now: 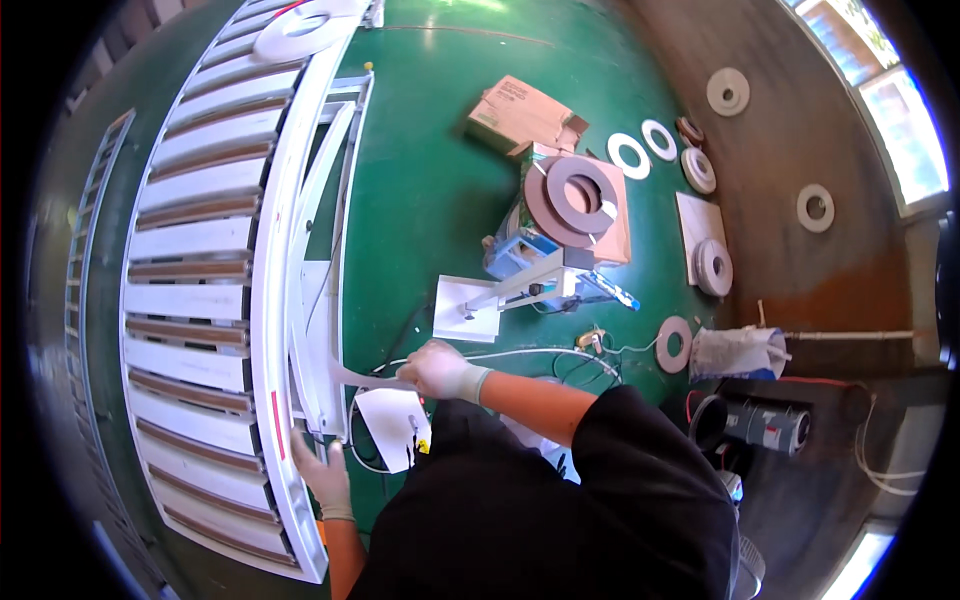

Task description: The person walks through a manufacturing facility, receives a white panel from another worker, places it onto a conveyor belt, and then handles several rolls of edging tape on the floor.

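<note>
My right hand (440, 370), in a white glove, is closed on one end of a pale, flat strip of edge banding (368, 380). From my fingers the strip runs left toward the conveyor frame. My left hand (325, 478), also gloved, is beside the white side rail (268, 330) of a roller conveyor, thumb and fingers apart. Its fingertips are close to the rail; whether they touch it I cannot tell. A red strip (278, 425) marks the rail near that hand. Below the edge banding lies a white panel (390, 425).
Ahead, a white stand (530, 280) is beside a cardboard box (615, 245) topped with brown coils (575, 195). Another box (525, 112) lies beyond. White coils (628, 157) lie toward the right wall. A hose (510, 352) and cables cross the green floor. At right sits a grey motor (765, 427).
</note>
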Motion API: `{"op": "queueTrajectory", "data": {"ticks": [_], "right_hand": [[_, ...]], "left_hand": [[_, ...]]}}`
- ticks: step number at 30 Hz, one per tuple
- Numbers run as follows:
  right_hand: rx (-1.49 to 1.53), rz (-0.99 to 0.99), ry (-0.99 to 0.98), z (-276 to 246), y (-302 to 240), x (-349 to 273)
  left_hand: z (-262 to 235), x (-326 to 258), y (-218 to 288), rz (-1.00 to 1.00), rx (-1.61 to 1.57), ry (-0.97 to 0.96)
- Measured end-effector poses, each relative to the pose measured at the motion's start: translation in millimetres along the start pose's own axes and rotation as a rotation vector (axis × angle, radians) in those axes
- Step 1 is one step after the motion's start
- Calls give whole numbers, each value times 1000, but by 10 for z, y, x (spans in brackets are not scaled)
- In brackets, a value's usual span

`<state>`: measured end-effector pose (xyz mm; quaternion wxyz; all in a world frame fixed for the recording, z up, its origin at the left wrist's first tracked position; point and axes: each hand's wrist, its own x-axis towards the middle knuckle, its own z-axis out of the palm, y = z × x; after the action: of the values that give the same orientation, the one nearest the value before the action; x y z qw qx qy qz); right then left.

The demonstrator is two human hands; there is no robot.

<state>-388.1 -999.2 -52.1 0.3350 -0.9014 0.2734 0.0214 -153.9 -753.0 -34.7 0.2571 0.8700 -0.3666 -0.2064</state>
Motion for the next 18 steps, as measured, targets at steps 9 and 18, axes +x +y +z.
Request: {"op": "queueTrajectory", "data": {"ticks": [9,18], "right_hand": [[74,-441,102,378,-545,22],[185,-460,16,453,-1032,-63]], "left_hand": [[192,105,235,351,176,-567],[-153,-696,-573,251,36,-483]]}}
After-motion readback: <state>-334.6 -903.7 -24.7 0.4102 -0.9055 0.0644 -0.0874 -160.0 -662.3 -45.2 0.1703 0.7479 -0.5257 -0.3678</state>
